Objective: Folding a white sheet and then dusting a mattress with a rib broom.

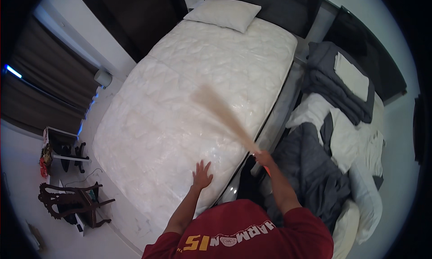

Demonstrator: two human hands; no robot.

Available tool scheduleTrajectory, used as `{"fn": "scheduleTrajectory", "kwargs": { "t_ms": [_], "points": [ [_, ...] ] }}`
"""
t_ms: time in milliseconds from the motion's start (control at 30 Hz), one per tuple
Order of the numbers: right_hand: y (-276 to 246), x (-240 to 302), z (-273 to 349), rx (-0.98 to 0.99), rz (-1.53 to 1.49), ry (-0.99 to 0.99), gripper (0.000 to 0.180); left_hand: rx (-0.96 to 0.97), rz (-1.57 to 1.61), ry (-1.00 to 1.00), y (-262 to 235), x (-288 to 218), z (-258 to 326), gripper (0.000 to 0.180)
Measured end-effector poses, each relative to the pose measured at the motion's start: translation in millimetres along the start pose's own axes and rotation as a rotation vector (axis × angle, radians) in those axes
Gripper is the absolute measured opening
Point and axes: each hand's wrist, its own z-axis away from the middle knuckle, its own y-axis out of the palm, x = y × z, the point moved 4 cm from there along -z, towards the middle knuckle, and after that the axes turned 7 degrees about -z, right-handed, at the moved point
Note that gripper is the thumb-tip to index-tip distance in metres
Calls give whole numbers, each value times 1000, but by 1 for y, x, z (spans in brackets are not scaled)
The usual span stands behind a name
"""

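Your right hand [263, 158] grasps the brush [223, 115], blurred, over the mattress [144, 106] toward eleven o'clock; your left hand [202, 176] is spread, holding nothing. The mattress has no sheet; bedding [306, 169] lies at three o'clock. How much is brushed, I cannot tell.

Losing the broom [218, 108] to blur, worst at its far end, without making out single bristles. Missing part of the orange handle [268, 170] behind the right hand [263, 158]. Not seeing the palm of the left hand [202, 174], turned down toward the mattress [148, 101]. Losing part of the red shirt [243, 232] at the lower edge, of the headboard [279, 9] at the upper, and of the brown curtain [45, 70] in the black rim. Not identifying the small red things [44, 167] near the chair [76, 203].
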Motion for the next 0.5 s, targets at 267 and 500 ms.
{"fn": "scheduleTrajectory", "kwargs": {
  "t_ms": [267,500],
  "points": [
    [-201,50,-50,-493,-362,-78,38,-50,-139,-389,-23,-33,-61,37],
    [-91,87,-97,107,-67,-229,34,-42,-28,-206,-31,-92,-128,88]
  ]
}}
